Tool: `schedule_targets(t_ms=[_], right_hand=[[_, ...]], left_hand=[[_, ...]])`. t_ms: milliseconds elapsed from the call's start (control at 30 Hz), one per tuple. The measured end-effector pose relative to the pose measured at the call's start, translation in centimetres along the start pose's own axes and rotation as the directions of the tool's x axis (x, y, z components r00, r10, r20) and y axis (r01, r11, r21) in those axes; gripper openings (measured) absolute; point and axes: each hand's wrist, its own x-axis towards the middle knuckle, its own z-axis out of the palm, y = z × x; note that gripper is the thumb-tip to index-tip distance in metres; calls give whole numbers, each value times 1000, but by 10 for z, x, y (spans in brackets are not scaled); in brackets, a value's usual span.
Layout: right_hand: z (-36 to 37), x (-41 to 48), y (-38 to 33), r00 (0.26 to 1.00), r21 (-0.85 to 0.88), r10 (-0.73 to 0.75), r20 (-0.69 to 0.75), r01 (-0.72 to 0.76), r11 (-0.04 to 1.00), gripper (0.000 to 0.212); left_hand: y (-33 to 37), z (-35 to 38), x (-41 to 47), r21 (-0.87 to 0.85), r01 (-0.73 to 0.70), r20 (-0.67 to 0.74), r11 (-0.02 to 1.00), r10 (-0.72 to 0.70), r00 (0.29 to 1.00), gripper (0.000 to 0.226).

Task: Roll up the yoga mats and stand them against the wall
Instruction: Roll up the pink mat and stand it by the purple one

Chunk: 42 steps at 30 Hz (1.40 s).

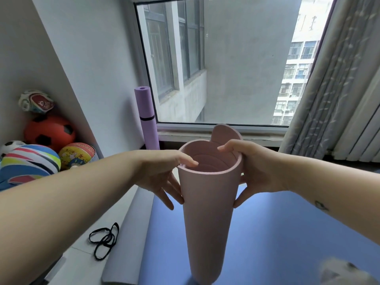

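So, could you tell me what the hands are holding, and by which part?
The left hand and right hand grip the rolled pink yoga mat by its top rim.

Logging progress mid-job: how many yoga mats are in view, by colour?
Pink mat, rolled, held upright: 1
Purple mat, rolled, standing: 1
Blue mat, unrolled: 1
Pale grey mat, rolled, lying down: 1
Total: 4

Loosely rolled pink mat (207, 212) stands upright on flat blue mat (287, 233); purple roll (149, 122) stands against wall (98, 68).
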Motion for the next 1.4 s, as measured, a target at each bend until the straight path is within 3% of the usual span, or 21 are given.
schedule_targets(t_ms=[233, 567, 767, 1033, 1233, 1333, 1400], right_hand=[[-2, 14, 10, 998, 3, 52, 19, -52, 999, 44], [-10, 44, 44, 989, -24, 83, 124, -80, 996, 49], [-12, 60, 53, 985, -17, 83, 152, -81, 997, 47], [-30, 84, 56, 963, 4, 91, 255, -95, 995, 39], [-34, 96, 69, 931, 33, 66, 358, -83, 996, 60], [-31, 93, 70, 924, 30, 54, 379, -71, 997, 60], [-30, 89, 71, 917, 21, 42, 397, -55, 998, 63]], left_hand=[[-4, 12, 9, 0, 39, -59, 999, -38, 998, 39], [-37, 32, 26, -33, 39, -32, 999, -40, 999, 27], [-60, 30, 39, -137, 0, -12, 991, -2, 1000, 52], [-67, 36, 61, -95, -37, -30, 995, 34, 999, 87], [-79, 38, 65, -80, -50, -33, 996, 48, 998, 108], [-69, 39, 52, 0, -50, -56, 999, 50, 997, 98], [-56, 38, 47, 144, -164, -182, 976, 189, 965, 70]])
